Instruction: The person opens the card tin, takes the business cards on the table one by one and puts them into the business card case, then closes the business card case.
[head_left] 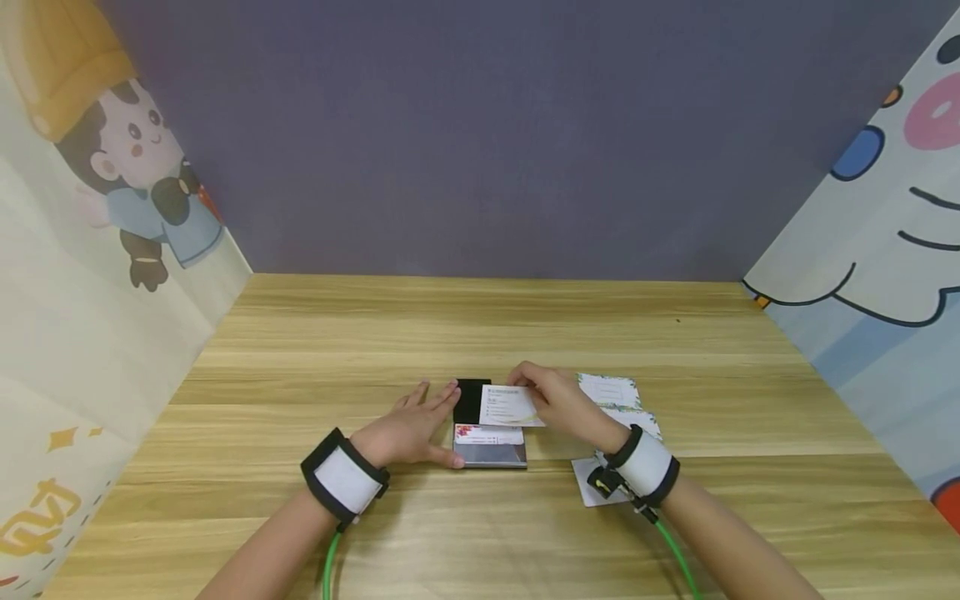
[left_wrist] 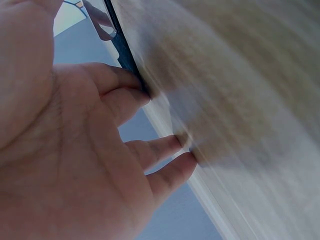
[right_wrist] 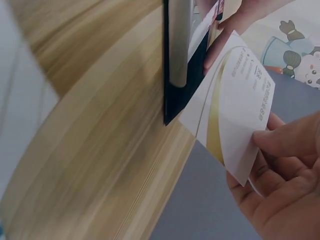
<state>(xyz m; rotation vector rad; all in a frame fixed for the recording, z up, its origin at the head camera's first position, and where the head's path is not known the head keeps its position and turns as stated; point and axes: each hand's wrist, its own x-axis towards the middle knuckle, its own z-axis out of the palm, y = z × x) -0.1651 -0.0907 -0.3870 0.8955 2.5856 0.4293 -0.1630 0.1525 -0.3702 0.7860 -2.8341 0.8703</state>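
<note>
A card case [head_left: 491, 455] lies opened flat on the table, its black lid [head_left: 470, 402] folded back away from the person. Inside the near half sits a card with red flowers [head_left: 487, 434]. My left hand [head_left: 411, 429] rests along the left side of the case with fingers extended, fingertips at the lid and thumb at the near half. Between thumb and fingers my right hand [head_left: 558, 404] pinches a white business card [right_wrist: 240, 100] with a gold curve. In the head view that card overlaps the lid; in the right wrist view it is tilted beside the case.
Right of the case, partly under the right forearm, lie several cards: a leaf-bordered one [head_left: 609, 390] at the back and a plain white one [head_left: 592, 483] nearer. A dark panel [head_left: 495, 150] stands behind the table [head_left: 360, 333], with printed cartoon walls on both sides.
</note>
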